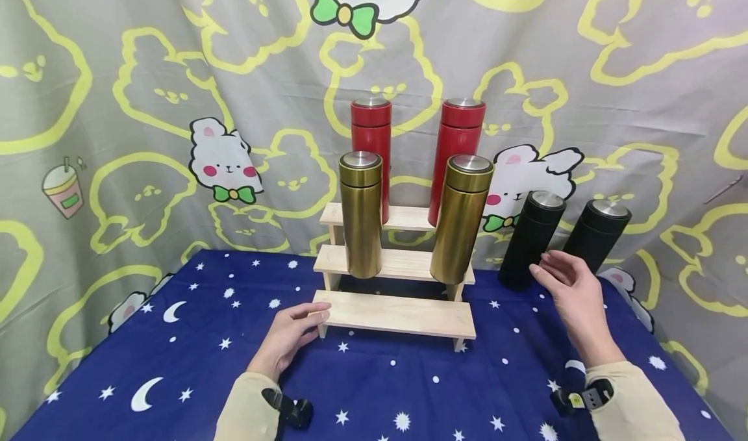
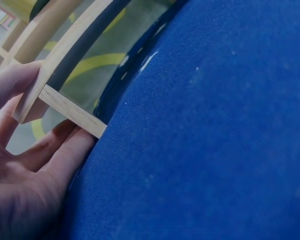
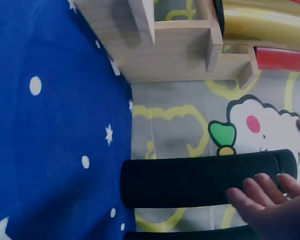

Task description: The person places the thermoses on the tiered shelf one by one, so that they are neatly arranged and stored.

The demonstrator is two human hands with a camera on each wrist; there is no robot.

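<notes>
My left hand (image 1: 292, 334) holds the left end of the lowest step of a wooden three-step stand (image 1: 397, 312). In the left wrist view its thumb lies on the board's edge and its fingers are by the leg (image 2: 72, 111). My right hand (image 1: 575, 298) is near two black thermos bottles (image 1: 532, 239) standing on the cloth right of the stand. The right wrist view shows its fingers (image 3: 252, 200) spread before the nearer black bottle (image 3: 190, 181), thumb apart; contact cannot be told. Two gold thermos bottles (image 1: 361, 223) stand on the middle step, two red ones (image 1: 458, 142) on the top step.
A dark blue cloth (image 1: 193, 363) with white stars and moons covers the table. Behind it hangs a grey curtain (image 1: 280, 97) with yellow outlines and white cartoon animals. The lowest step carries no bottle.
</notes>
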